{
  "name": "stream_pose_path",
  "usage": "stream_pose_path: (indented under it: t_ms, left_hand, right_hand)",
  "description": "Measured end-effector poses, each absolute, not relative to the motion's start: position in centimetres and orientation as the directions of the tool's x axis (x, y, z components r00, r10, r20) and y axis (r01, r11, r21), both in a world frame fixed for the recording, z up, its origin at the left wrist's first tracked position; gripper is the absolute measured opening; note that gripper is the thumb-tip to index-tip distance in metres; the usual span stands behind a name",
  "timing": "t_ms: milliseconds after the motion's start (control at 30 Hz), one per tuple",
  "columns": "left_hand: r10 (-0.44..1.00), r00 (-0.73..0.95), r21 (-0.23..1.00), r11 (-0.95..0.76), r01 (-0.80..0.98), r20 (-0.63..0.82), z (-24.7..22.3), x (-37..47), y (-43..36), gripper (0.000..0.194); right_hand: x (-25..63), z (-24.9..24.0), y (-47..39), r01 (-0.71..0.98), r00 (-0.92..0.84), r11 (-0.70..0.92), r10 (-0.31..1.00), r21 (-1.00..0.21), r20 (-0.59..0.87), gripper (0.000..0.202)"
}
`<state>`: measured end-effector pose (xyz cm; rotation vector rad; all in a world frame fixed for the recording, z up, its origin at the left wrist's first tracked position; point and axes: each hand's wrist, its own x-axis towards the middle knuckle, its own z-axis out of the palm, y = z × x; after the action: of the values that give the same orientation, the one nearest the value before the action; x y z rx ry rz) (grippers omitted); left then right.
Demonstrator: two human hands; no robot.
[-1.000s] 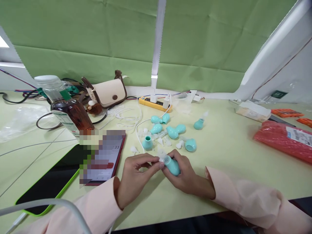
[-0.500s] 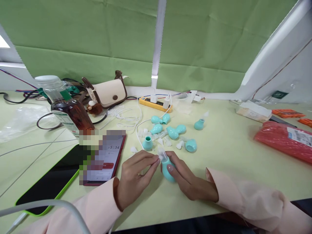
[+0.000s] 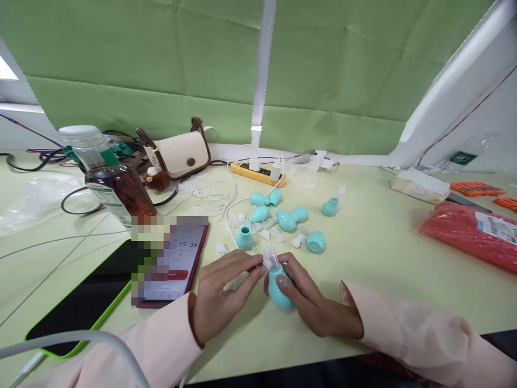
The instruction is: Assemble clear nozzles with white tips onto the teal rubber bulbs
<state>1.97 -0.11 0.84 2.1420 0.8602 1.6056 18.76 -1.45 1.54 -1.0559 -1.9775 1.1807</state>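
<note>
My right hand (image 3: 313,299) is wrapped around a teal squeeze bulb (image 3: 279,293) with a clear plastic tube (image 3: 271,260) standing in its mouth, tilted slightly left. The thumb and forefinger of my left hand (image 3: 228,293) pinch a small translucent white tip (image 3: 267,262) against the side of that tube. Fingers partly cover where the tip and tube meet. Just beyond lie an upright open bulb (image 3: 244,237), another bulb on its side (image 3: 316,241) and several more in a cluster (image 3: 286,220). White tips (image 3: 299,240) and clear tubes are scattered among them.
A bulb with its tip fitted (image 3: 330,206) stands at the back right. On the left are a green-cased phone (image 3: 84,293), a lit phone (image 3: 173,269) and a bottle (image 3: 117,188). A yellow power strip (image 3: 258,173), handbag (image 3: 181,153) and red package (image 3: 470,231) lie further off.
The held bulb has moved slightly toward me and stands a little more upright. My left fingertips have shifted slightly right, still at the tube's side.
</note>
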Motion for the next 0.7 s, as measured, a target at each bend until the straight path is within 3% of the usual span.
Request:
stream_pose_path:
  t_ms: [133, 300, 400, 533, 700]
  left_hand:
    - [0.791, 0.162, 0.760, -0.612, 0.220, 0.591, 1.0, 2.2, 0.0, 0.009]
    - [0.911, 0.125, 0.881, -0.412, 0.233, 0.393, 1.0, 2.3, 0.0, 0.007]
    - [0.871, 0.147, 0.832, -0.491, 0.258, 0.468, 0.9, 2.2, -0.3, 0.006]
    - [0.774, 0.183, 0.718, -0.632, 0.293, 0.607, 1.0, 2.1, -0.6, 0.007]
    - [0.719, 0.220, 0.631, -0.688, 0.359, 0.659, 1.3, 2.2, -0.6, 0.010]
  right_hand:
    - [19.0, 1.1, -1.1, 0.382, -0.504, 0.373, 0.851, -0.846, 0.148, 0.015]
    - [19.4, -0.3, -0.4, 0.597, -0.487, 0.601, 0.798, -0.532, 0.355, 0.026]
    - [19.5, -0.6, -0.5, 0.624, -0.516, 0.658, 0.752, -0.421, 0.410, 0.029]
    - [19.5, -0.5, -0.8, 0.600, -0.530, 0.687, 0.726, -0.411, 0.439, 0.030]
    - [19.3, -0.5, -0.9, 0.594, -0.542, 0.707, 0.704, -0.384, 0.459, 0.029]
